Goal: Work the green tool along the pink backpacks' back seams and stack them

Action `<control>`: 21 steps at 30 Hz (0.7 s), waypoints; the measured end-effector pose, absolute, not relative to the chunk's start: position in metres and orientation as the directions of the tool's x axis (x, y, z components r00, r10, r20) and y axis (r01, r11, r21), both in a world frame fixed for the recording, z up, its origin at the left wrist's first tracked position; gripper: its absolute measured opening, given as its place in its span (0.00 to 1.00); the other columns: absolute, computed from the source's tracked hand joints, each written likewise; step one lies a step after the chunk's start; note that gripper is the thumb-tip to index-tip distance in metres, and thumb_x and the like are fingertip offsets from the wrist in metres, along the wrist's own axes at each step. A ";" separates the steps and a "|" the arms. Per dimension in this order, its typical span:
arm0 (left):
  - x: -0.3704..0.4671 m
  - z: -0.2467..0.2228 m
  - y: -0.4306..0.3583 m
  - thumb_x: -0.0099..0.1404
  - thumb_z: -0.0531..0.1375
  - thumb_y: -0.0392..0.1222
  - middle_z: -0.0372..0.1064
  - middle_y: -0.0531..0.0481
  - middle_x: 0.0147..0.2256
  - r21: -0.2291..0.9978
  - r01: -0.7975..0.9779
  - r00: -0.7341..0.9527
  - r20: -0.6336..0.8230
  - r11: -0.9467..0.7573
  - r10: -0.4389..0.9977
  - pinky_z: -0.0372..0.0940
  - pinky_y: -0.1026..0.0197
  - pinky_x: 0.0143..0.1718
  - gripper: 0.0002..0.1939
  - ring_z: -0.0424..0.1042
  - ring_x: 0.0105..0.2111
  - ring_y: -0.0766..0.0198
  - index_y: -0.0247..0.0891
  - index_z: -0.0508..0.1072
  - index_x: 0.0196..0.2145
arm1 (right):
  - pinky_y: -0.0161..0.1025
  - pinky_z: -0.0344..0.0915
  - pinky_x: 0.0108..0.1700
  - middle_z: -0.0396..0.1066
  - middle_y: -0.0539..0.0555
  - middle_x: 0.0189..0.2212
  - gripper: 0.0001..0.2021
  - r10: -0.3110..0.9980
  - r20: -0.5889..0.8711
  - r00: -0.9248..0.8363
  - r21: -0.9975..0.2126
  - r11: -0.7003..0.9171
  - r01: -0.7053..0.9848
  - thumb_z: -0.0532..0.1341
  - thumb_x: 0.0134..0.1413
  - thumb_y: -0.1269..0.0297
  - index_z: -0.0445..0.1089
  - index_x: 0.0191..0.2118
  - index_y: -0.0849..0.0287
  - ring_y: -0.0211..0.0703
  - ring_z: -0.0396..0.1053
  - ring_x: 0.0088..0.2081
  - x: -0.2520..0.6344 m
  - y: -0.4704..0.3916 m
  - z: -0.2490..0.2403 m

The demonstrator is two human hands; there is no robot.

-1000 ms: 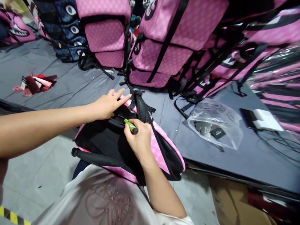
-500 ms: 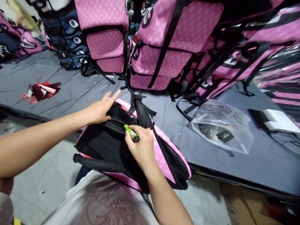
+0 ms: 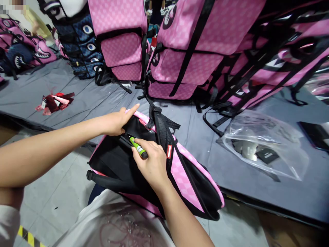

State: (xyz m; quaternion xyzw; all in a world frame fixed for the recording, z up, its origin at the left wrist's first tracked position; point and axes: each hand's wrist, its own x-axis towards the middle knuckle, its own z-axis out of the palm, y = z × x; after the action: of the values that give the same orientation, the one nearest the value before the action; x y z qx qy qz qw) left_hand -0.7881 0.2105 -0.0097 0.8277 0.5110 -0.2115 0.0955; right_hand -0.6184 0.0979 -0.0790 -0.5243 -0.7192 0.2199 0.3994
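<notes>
A pink-and-black backpack (image 3: 117, 161) lies across my lap and the table's front edge, its black back panel facing up. My left hand (image 3: 119, 120) grips its upper edge, thumb pressed on the black panel and index finger stretched along the pink trim. In my right hand (image 3: 150, 161) is a green-handled tool (image 3: 138, 147) with a dark butt end. Its thin tip points up and left at the black fabric near my left thumb; whether it touches is hard to tell. Beside my right hand runs a black shoulder strap (image 3: 162, 128) with a red label.
Pink backpacks (image 3: 177, 68) stand stacked at the back, with dark blue ones (image 3: 82, 44) to their left. A clear plastic bag (image 3: 267, 144) holding dark tags lies at right. Red tags (image 3: 55, 103) lie at left on the grey-covered table (image 3: 102, 99). Another person (image 3: 38, 24) is far left.
The view has shifted left, so most things sit further right. My right hand and the green-handled tool have moved nearer to my left thumb. The strap's red label now shows fully.
</notes>
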 end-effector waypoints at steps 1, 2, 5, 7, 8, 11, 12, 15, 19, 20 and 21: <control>-0.788 -0.011 0.211 0.62 0.59 0.37 0.60 0.34 0.57 -0.045 0.888 0.391 -0.445 -0.457 0.806 0.66 0.61 0.41 0.58 0.76 0.45 0.54 0.43 0.16 0.70 | 0.44 0.63 0.42 0.81 0.50 0.44 0.09 0.928 0.350 -0.130 -0.728 0.357 0.585 0.65 0.60 0.66 0.76 0.46 0.52 0.46 0.77 0.42 -0.620 0.100 -0.080; -0.788 -0.012 0.212 0.62 0.59 0.37 0.60 0.35 0.57 -0.032 0.891 0.395 -0.440 -0.453 0.806 0.66 0.61 0.41 0.58 0.76 0.45 0.55 0.44 0.16 0.70 | 0.44 0.62 0.42 0.81 0.50 0.44 0.09 0.925 0.358 -0.131 -0.725 0.364 0.585 0.65 0.60 0.67 0.76 0.46 0.52 0.46 0.77 0.42 -0.622 0.102 -0.081; -0.786 -0.014 0.211 0.61 0.58 0.35 0.59 0.36 0.58 -0.010 0.904 0.382 -0.433 -0.428 0.816 0.66 0.61 0.42 0.57 0.75 0.46 0.55 0.47 0.17 0.70 | 0.45 0.60 0.44 0.82 0.51 0.41 0.08 0.912 0.389 -0.135 -0.738 0.396 0.546 0.66 0.59 0.67 0.76 0.45 0.54 0.45 0.78 0.40 -0.628 0.110 -0.086; -0.785 -0.014 0.211 0.62 0.58 0.34 0.59 0.37 0.58 -0.019 0.914 0.357 -0.438 -0.405 0.825 0.66 0.61 0.42 0.57 0.75 0.46 0.55 0.47 0.18 0.70 | 0.45 0.59 0.45 0.82 0.51 0.40 0.08 0.903 0.409 -0.129 -0.753 0.414 0.512 0.66 0.58 0.68 0.76 0.44 0.54 0.44 0.78 0.39 -0.631 0.114 -0.089; -0.784 -0.015 0.211 0.62 0.58 0.34 0.59 0.37 0.58 -0.025 0.917 0.348 -0.439 -0.398 0.828 0.66 0.61 0.41 0.56 0.75 0.46 0.55 0.47 0.19 0.70 | 0.45 0.59 0.45 0.82 0.51 0.41 0.08 0.900 0.415 -0.129 -0.756 0.421 0.502 0.66 0.58 0.68 0.76 0.44 0.55 0.44 0.78 0.39 -0.632 0.116 -0.091; -0.783 -0.018 0.214 0.61 0.58 0.32 0.59 0.37 0.58 -0.023 0.912 0.361 -0.430 -0.410 0.828 0.66 0.62 0.39 0.56 0.76 0.45 0.55 0.46 0.20 0.71 | 0.45 0.59 0.45 0.82 0.52 0.41 0.08 0.902 0.413 -0.127 -0.736 0.413 0.537 0.65 0.59 0.68 0.76 0.44 0.55 0.44 0.78 0.39 -0.631 0.117 -0.093; -0.783 -0.020 0.215 0.61 0.58 0.32 0.59 0.37 0.58 -0.019 0.910 0.367 -0.427 -0.414 0.826 0.66 0.62 0.39 0.56 0.76 0.45 0.55 0.46 0.20 0.71 | 0.46 0.60 0.45 0.82 0.52 0.40 0.08 0.905 0.410 -0.118 -0.727 0.402 0.556 0.65 0.59 0.68 0.76 0.44 0.55 0.45 0.78 0.39 -0.631 0.117 -0.094; -0.785 -0.027 0.221 0.60 0.59 0.33 0.59 0.36 0.58 -0.008 0.910 0.371 -0.430 -0.415 0.823 0.66 0.62 0.39 0.57 0.76 0.43 0.56 0.47 0.20 0.71 | 0.46 0.62 0.46 0.82 0.53 0.42 0.09 0.915 0.391 -0.098 -0.741 0.376 0.555 0.64 0.58 0.68 0.77 0.44 0.54 0.46 0.78 0.40 -0.630 0.118 -0.094; -0.785 -0.030 0.226 0.61 0.59 0.35 0.59 0.35 0.59 0.007 0.907 0.383 -0.432 -0.422 0.816 0.67 0.61 0.39 0.57 0.76 0.45 0.54 0.48 0.20 0.71 | 0.45 0.66 0.46 0.81 0.51 0.44 0.11 0.939 0.325 -0.115 -0.813 0.339 0.474 0.64 0.57 0.70 0.77 0.45 0.52 0.46 0.79 0.40 -0.631 0.122 -0.096; -0.784 -0.030 0.226 0.61 0.59 0.34 0.59 0.35 0.59 0.007 0.906 0.383 -0.434 -0.422 0.815 0.67 0.61 0.40 0.57 0.76 0.46 0.54 0.47 0.20 0.71 | 0.45 0.67 0.46 0.81 0.50 0.44 0.11 0.943 0.316 -0.101 -0.821 0.326 0.469 0.64 0.57 0.70 0.77 0.45 0.52 0.46 0.79 0.41 -0.631 0.123 -0.096; -0.784 -0.030 0.227 0.60 0.59 0.34 0.59 0.36 0.59 0.005 0.907 0.381 -0.439 -0.422 0.814 0.67 0.61 0.41 0.57 0.76 0.46 0.54 0.47 0.20 0.71 | 0.45 0.67 0.47 0.81 0.51 0.45 0.12 0.946 0.313 -0.090 -0.826 0.318 0.466 0.64 0.56 0.71 0.78 0.45 0.52 0.46 0.79 0.42 -0.632 0.124 -0.097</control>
State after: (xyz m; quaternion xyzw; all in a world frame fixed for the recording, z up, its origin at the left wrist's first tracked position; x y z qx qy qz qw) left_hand -0.7839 0.2267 -0.0300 0.8218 0.5234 -0.1885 0.1233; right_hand -0.6315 0.1241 -0.0968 -0.5151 -0.6850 0.2754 0.4355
